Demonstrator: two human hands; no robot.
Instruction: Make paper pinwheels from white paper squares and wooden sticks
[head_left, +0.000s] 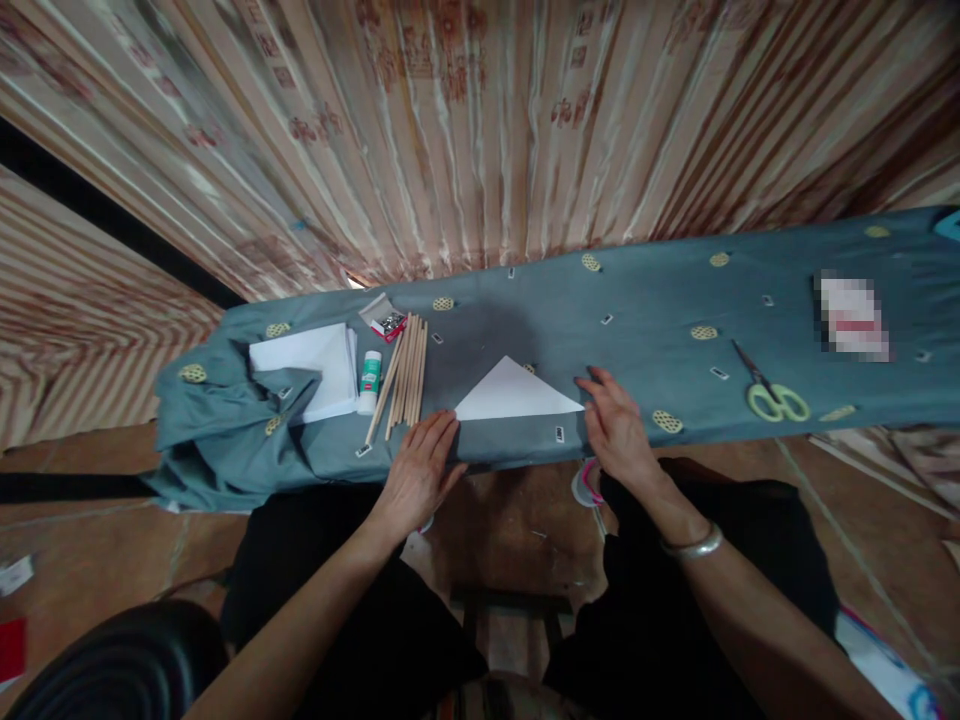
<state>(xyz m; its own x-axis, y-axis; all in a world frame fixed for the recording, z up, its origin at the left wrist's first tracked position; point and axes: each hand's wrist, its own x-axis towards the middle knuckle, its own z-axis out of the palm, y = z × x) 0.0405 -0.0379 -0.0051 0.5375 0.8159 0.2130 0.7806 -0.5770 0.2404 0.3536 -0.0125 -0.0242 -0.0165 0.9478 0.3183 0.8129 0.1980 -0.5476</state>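
My left hand (417, 472) lies flat, fingers together, pressing the near-left corner of the folded white paper triangle (516, 393). My right hand (616, 425) is spread, fingertips on the triangle's right tip. Neither hand pinches anything. The triangle sits between both hands on the cloth-covered counter (645, 330), its base close to the near edge.

Risks, as I judge them: the cloth is loose and bunched to my left, so pressure from either hand could drag it and shift the fold. With the base so near the edge, the paper could slip off toward my lap. Sticks could roll if the cloth moves.

Count:
- 1 paper triangle
- 1 stack of white sheets (311, 365), far left; qty of sheets n/a
- 1 glue stick (369, 382), just left of the sticks
- Bundle of wooden sticks (403, 378), approx. 6–8, exact no. unclear
- 1 small packet (384, 318) beyond the sticks
- 1 pair of scissors (772, 392), well right of my right hand
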